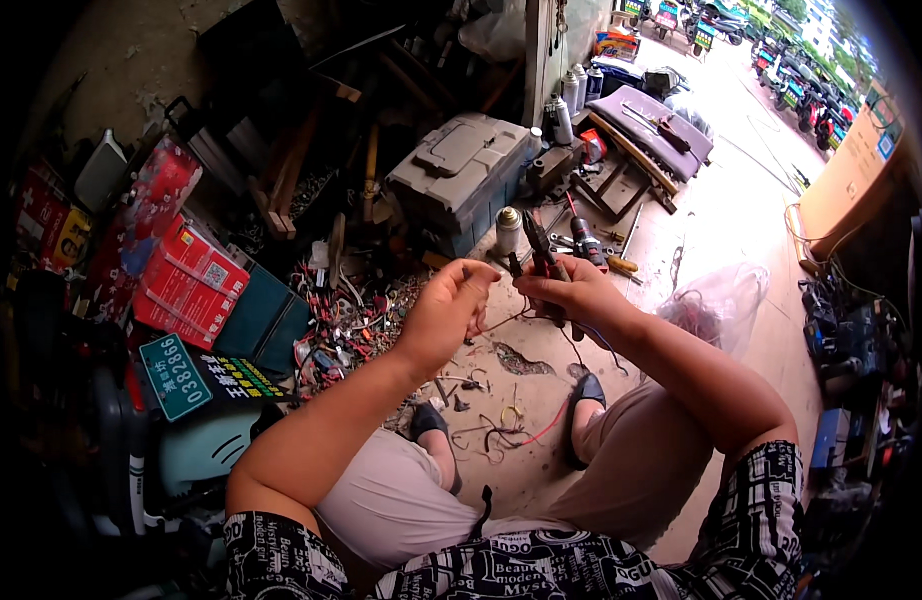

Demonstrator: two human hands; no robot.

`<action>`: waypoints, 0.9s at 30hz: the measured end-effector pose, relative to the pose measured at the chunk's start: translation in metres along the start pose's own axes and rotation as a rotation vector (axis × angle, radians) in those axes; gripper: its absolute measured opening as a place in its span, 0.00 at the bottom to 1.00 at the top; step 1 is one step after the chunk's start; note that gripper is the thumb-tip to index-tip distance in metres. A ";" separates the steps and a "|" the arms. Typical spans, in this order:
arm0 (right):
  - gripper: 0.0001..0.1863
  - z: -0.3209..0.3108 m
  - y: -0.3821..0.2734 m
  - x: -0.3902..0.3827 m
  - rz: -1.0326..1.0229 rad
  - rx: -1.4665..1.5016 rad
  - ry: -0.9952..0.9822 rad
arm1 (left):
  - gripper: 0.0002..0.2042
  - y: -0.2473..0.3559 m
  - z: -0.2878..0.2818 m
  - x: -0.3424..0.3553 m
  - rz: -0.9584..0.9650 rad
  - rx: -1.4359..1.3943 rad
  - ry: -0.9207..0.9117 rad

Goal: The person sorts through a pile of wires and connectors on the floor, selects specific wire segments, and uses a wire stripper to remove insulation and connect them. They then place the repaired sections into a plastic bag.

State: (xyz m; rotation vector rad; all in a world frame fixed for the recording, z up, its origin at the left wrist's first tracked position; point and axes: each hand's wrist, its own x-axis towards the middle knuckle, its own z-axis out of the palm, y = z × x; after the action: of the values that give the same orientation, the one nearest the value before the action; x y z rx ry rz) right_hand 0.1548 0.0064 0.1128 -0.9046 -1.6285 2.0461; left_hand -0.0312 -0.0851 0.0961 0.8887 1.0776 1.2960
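Observation:
In front of me, above the floor, my right hand (573, 288) is closed around dark pliers (537, 240). A small black part (515, 266) stands at its fingertips, and thin wires (578, 345) hang below the hand. Just to the left is my left hand (449, 308), its thumb and forefinger pressed together close to the black part. What that pinch holds, if anything, is too small to make out. A thin brownish wire (503, 322) runs between the two hands.
Cut wires (501, 432) lie between my shoes. Loose electrical scraps (356, 320) are heaped on the left, below a grey toolbox (461, 160). Beyond my hands are a spray can (509, 228), a red-and-black tool (587, 246) and a purple padded stool (656, 130). A plastic bag (726, 305) sits at right.

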 end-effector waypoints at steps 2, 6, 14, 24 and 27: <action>0.07 0.000 0.003 0.003 -0.001 0.024 -0.007 | 0.10 0.001 0.008 -0.002 -0.042 -0.040 0.001; 0.07 0.007 0.002 0.003 -0.021 0.049 -0.003 | 0.08 -0.002 0.012 -0.004 -0.181 -0.234 0.007; 0.09 0.009 -0.002 0.001 -0.081 -0.085 -0.005 | 0.05 -0.003 0.002 -0.002 -0.290 -0.475 -0.105; 0.17 0.006 0.001 -0.011 -0.078 -0.630 0.029 | 0.05 0.015 -0.007 -0.001 -0.110 -0.315 0.149; 0.18 0.006 0.010 -0.009 -0.139 -0.625 0.015 | 0.06 0.013 -0.011 -0.002 -0.056 -0.203 0.141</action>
State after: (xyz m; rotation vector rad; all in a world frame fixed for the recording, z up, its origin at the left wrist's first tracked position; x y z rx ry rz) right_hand 0.1582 -0.0061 0.1066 -0.9526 -2.2998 1.4423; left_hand -0.0450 -0.0862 0.1053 0.6191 1.0507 1.4096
